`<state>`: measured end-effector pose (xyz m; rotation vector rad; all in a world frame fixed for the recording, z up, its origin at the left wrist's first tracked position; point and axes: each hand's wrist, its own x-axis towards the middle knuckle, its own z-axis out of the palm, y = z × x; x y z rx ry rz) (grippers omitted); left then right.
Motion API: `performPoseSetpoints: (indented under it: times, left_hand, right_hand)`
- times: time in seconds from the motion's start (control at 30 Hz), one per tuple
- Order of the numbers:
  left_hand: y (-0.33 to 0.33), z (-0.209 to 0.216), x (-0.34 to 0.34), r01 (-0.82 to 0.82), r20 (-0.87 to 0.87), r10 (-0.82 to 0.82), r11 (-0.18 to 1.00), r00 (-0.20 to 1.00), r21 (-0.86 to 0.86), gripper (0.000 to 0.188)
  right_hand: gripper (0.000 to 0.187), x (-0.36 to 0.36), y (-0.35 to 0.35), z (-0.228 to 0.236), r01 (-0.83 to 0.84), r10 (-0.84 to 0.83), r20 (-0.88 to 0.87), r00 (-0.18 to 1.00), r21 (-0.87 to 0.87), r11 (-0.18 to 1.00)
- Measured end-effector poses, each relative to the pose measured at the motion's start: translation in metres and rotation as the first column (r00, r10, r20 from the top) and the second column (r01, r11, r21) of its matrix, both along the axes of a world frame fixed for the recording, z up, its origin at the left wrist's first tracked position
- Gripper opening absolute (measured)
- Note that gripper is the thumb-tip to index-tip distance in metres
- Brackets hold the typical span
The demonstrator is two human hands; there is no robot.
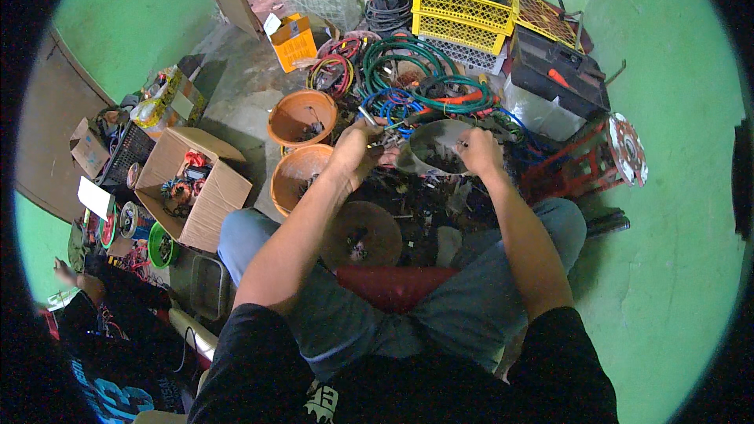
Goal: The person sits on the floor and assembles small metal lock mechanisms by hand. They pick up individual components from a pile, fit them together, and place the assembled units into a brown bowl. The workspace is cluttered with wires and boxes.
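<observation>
The left hand (355, 155)'s fingers held a silvery metal piece (366, 116) left of the grey bowl (425, 133), the right hand (481, 153)'s grip at its rim being unclear, and a loose pinch could have lost the piece among the dark clutter (400, 195).

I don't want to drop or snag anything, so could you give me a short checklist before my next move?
1. Left hand has a hold on the slim silver metal piece: ok.
2. Right hand has a secure hold: cannot tell; its fingertips are at the round grey basin, and what they pinch is too small to make out.
3. Grey basin open side up: ok.
4. Area below the hands uncluttered: not ok; small dark scattered parts lie there.
5. Coiled green cable apart from both hands: ok, it lies beyond them.
6. Co-worker's hand well away: ok, far left.
</observation>
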<state>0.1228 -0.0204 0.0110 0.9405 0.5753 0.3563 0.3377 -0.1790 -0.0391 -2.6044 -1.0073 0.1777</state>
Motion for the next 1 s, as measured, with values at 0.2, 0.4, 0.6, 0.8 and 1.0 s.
performPoseSetpoints:
  times: [0.2, 0.4, 0.6, 0.8, 1.0]
  left_hand:
    - [-0.004, 0.004, -0.005, 0.003, 0.048, -0.004, 1.0, 0.999, 0.02, 0.019]
    - [-0.012, 0.024, -0.012, -0.051, 0.116, 0.05, 0.999, 0.992, 0.009, 0.021]
    - [-0.014, 0.025, -0.014, -0.112, 0.222, 0.101, 0.993, 0.97, 0.037, 0.019]
    - [-0.014, 0.031, -0.018, -0.198, 0.225, 0.165, 0.971, 0.96, 0.132, 0.016]
    - [-0.018, 0.048, -0.032, -0.25, 0.265, 0.177, 0.929, 0.948, 0.273, 0.017]
  right_hand:
    - [0.029, -0.021, 0.003, 0.024, -0.134, 0.13, 0.034, 0.991, 0.357, 0.924]
    - [0.024, -0.073, 0.006, 0.078, -0.376, 0.48, 0.056, 0.875, 0.703, 0.603]
    - [0.034, -0.094, 0.002, 0.103, -0.531, 0.581, 0.171, 0.796, 0.658, 0.534]
    - [0.035, -0.099, 0.013, 0.112, -0.572, 0.576, 0.24, 0.782, 0.645, 0.508]
    - [0.032, -0.107, 0.028, 0.115, -0.622, 0.606, 0.294, 0.739, 0.643, 0.446]
